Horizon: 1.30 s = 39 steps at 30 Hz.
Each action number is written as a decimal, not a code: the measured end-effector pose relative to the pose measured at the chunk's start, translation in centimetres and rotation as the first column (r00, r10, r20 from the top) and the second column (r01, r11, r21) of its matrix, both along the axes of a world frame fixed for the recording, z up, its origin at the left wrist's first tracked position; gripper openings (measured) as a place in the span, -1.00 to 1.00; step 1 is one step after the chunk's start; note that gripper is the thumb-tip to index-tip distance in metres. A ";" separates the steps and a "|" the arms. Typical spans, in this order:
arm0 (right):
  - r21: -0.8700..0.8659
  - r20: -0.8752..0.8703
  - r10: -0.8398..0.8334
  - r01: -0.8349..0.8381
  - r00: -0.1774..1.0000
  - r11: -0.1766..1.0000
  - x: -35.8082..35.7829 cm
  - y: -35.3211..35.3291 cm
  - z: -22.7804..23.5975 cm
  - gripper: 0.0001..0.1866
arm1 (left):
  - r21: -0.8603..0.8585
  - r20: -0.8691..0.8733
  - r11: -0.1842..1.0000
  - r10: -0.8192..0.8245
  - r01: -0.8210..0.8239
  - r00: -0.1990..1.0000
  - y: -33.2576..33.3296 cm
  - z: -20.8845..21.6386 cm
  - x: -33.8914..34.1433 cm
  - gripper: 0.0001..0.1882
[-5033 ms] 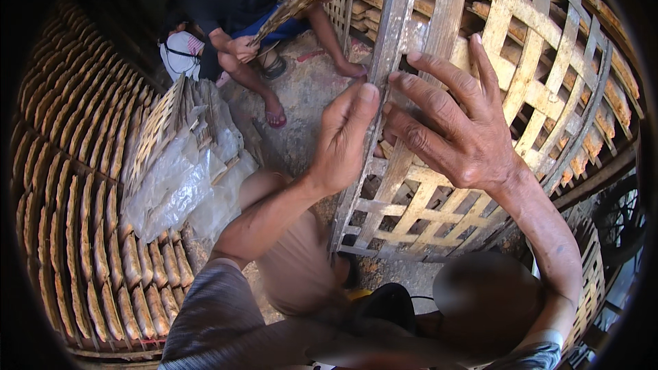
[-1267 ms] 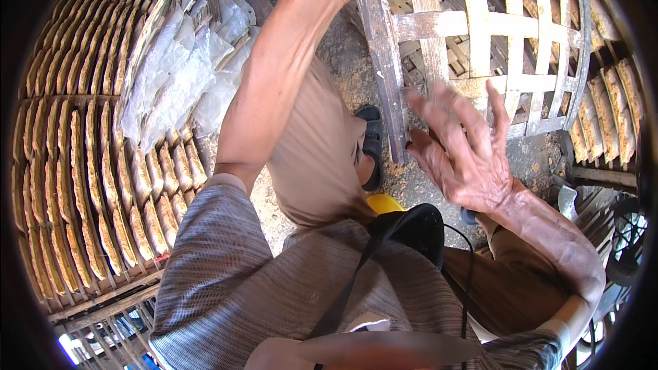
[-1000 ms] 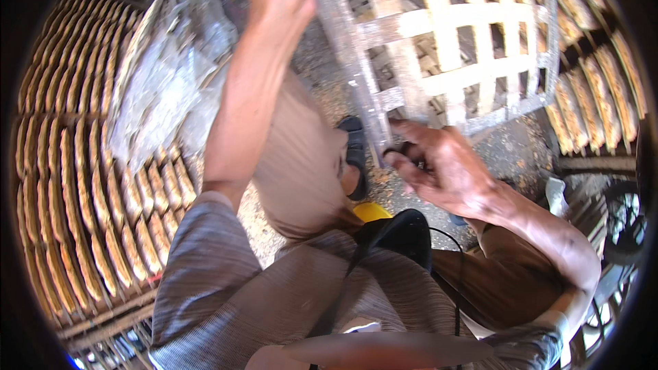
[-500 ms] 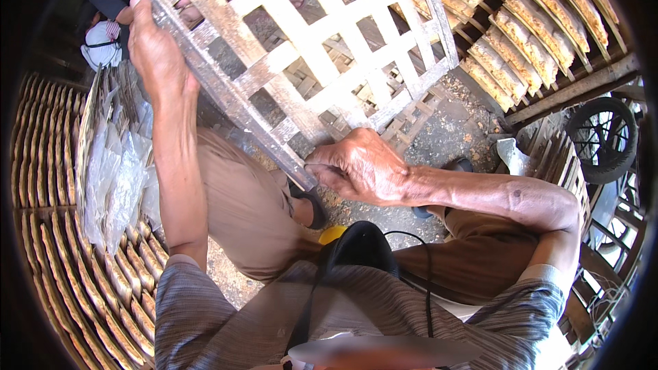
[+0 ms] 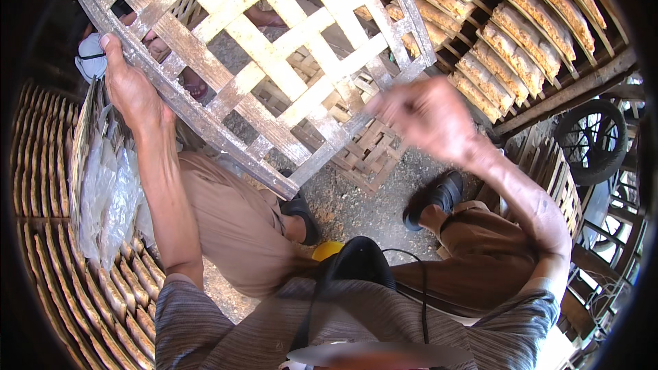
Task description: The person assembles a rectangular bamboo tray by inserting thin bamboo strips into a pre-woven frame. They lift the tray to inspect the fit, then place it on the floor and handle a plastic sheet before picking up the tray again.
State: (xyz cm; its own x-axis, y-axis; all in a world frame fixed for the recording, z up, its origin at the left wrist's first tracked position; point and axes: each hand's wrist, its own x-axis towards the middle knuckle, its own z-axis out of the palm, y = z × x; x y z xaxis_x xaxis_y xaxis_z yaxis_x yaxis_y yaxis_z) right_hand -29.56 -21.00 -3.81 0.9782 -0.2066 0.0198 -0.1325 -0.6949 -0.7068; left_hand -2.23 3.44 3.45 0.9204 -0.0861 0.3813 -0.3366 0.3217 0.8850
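Note:
A woven bamboo lattice tray point(image 5: 240, 85) with a grey wooden rim is held up in front of me, tilted, its near corner pointing down toward my left knee. My left hand point(image 5: 133, 92) grips its left rim, the thumb lying over the top and the other fingers hidden behind. By the tray's right edge is my right hand point(image 5: 439, 120), smeared by motion. Its fingertips overlap the rim, and I cannot tell if they press on it. Beyond, on the ground, lies another lattice piece point(image 5: 370, 154), partly seen through the gaps.
Racks of tan, crumbly-looking slabs point(image 5: 521, 48) stand at the upper right, and more rows point(image 5: 48, 144) line the left side. Clear plastic sheets point(image 5: 113, 199) hang beside my left arm. A spoked wheel point(image 5: 591, 140) is at far right. Parts of another person show at the upper left.
The tray has shifted left and turned so its near corner sits further left. My right hand has moved from that corner up and right along the edge. My left hand has moved slightly left and down.

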 end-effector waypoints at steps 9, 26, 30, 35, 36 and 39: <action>0.758 -0.060 -0.519 0.377 0.853 0.532 -2.0 -7.3 -4.8 0.03 | -0.076 -0.060 0.997 0.030 -0.035 0.998 -1.6 -0.2 -0.7 -0.49; 0.894 0.083 -0.340 0.081 0.937 0.441 -0.3 -6.3 -3.0 -0.66 | -0.135 -0.025 0.991 -0.012 0.009 1.000 -0.5 -0.1 0.2 -0.53; 0.919 -0.020 -0.444 0.191 0.896 0.344 0.2 -5.0 -2.3 -0.64 | -0.195 0.037 0.980 -0.023 0.030 0.999 -0.3 0.4 -0.3 -0.55; 0.444 0.053 -0.591 0.511 0.805 0.736 -0.8 -7.1 -1.9 -0.37 | -0.161 0.100 0.987 -0.005 0.021 0.995 -0.3 -0.3 -0.3 -0.49; 0.184 0.221 -0.563 0.533 0.796 0.826 -1.0 -7.6 -1.6 -0.35 | -0.148 0.113 0.989 0.021 -0.004 0.993 -0.6 0.0 -0.7 -0.46; -0.437 0.548 -0.259 0.536 0.796 0.723 -0.8 -6.7 1.1 -0.19 | -0.123 0.071 0.991 0.053 -0.044 0.996 -0.5 0.4 -0.9 -0.50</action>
State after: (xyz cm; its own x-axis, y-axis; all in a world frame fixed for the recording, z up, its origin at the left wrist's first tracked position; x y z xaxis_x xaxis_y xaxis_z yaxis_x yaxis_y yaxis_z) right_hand -30.36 -27.65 -2.73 0.6620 -0.3897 0.6402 -0.2777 -0.9209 -0.2734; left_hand -3.11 2.93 3.86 0.8912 0.0087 0.4536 -0.4176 0.4065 0.8126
